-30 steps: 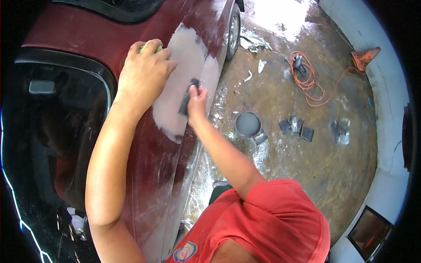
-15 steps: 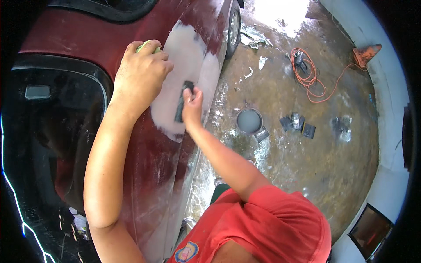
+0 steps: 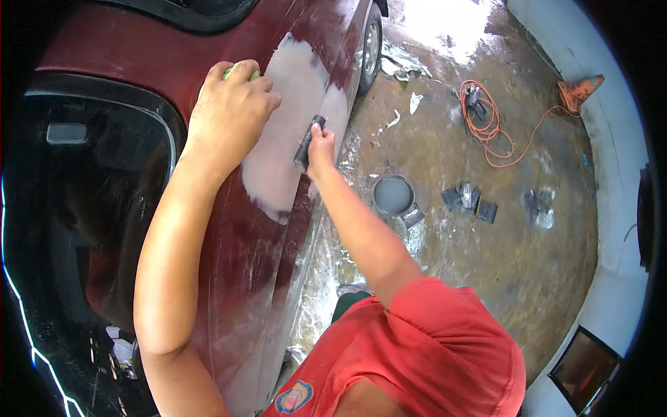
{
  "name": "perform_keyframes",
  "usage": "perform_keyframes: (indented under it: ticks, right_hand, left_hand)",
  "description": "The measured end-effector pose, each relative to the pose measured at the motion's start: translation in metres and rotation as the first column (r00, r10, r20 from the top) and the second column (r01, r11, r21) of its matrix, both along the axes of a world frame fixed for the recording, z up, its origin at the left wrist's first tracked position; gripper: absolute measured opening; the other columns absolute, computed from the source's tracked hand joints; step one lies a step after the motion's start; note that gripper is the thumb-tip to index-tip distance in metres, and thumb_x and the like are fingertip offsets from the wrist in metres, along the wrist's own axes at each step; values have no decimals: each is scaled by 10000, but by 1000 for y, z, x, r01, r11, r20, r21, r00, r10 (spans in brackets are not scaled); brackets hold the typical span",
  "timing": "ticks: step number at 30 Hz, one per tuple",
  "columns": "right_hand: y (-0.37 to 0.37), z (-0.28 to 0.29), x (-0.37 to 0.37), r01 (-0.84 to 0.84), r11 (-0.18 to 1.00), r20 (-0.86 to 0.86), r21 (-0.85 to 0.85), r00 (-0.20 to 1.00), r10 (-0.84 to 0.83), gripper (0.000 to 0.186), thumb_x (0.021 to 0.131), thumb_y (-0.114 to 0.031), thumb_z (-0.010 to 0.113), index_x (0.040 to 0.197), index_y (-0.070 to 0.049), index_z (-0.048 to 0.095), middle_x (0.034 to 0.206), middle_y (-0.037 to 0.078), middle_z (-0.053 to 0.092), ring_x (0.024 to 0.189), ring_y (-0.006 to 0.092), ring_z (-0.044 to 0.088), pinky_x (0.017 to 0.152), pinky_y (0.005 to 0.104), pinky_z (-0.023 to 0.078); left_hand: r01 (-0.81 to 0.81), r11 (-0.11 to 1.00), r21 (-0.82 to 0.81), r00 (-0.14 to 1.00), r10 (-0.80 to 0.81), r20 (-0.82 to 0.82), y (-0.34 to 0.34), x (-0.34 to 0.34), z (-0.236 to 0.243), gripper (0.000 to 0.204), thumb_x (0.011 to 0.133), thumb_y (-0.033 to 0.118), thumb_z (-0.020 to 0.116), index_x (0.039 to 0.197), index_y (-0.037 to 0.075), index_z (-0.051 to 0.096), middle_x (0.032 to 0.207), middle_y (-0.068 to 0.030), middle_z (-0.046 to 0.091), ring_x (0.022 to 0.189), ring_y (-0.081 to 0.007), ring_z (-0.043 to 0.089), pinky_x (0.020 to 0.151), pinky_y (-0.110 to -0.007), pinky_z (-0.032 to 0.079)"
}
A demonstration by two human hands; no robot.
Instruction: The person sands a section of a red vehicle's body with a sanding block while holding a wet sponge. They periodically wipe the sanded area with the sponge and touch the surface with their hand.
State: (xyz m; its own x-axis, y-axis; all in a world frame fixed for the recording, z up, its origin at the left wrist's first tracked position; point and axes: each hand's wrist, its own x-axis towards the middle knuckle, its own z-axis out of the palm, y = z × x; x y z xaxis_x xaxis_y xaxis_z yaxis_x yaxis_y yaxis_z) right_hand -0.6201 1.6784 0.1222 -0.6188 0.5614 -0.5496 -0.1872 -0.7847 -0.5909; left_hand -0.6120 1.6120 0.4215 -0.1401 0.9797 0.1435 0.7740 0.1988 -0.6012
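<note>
A dark red car panel (image 3: 240,260) lies beneath both my hands, with a large pale grey patch of body filler (image 3: 281,111) on it. My left hand (image 3: 229,118) is closed around a yellow-green sponge (image 3: 251,72) by the patch's upper left side; most of the sponge is hidden by the fingers. A dark, narrow sanding block (image 3: 303,149) is gripped in my right hand (image 3: 320,149), thumb along its side. The block slants over the right part of the patch; whether its face touches the surface cannot be told.
On the wet floor to the right stands a bucket of grey water (image 3: 394,194), with dark sanding sheets (image 3: 472,201) beyond it. An orange cable (image 3: 497,132) runs to an orange cone (image 3: 579,92) by the wall. The car's window (image 3: 76,208) fills the left.
My right hand has carried the sanding block rightward across the patch toward the panel's outer side, and the block slants more. My left hand keeps nearly the same place, still around the sponge.
</note>
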Motion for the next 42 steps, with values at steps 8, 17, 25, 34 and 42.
perform_keyframes:
  ticks: [8,17,25,34,42]
  right_hand:
    - [-5,-11,15,1,916,126,401,990,-57,491,1041,-357,569,1305,48,480,1217,217,571,1126,301,576,970,405,459]
    - [-64,9,29,45,822,75,568,992,-106,450,1050,-342,583,1307,7,463,1177,138,584,1010,191,580,932,353,484]
    - [-92,40,46,8,911,8,413,1000,-12,515,1005,-323,640,1320,46,468,1229,202,582,1152,272,560,1038,405,428]
    - [-42,26,27,-43,967,46,251,998,33,467,1031,-328,604,1340,-1,477,1226,150,596,1098,237,565,1004,386,451]
    - [10,2,5,67,980,-73,189,996,-54,445,1032,-329,598,1271,26,477,1114,129,591,980,217,564,918,390,479]
  left_hand:
    - [44,998,33,999,-44,-3,12,3,4,105,837,122,643,884,141,735,982,-8,687,1188,-234,589,1039,-451,452]
    - [-10,1000,10,998,9,68,-4,-3,1,98,842,119,648,889,131,733,996,-9,683,1192,-236,588,1046,-458,447]
    - [-39,999,14,998,39,51,-15,-8,-4,107,827,70,610,893,98,690,1038,5,696,1191,-230,589,1047,-450,445]
    - [-24,999,21,999,24,28,-13,-9,-5,104,839,108,639,873,126,735,1006,-15,697,1195,-238,594,1042,-453,452]
    - [-19,1000,12,999,19,51,5,2,3,105,826,79,625,901,103,695,1062,7,694,1213,-240,575,1053,-454,440]
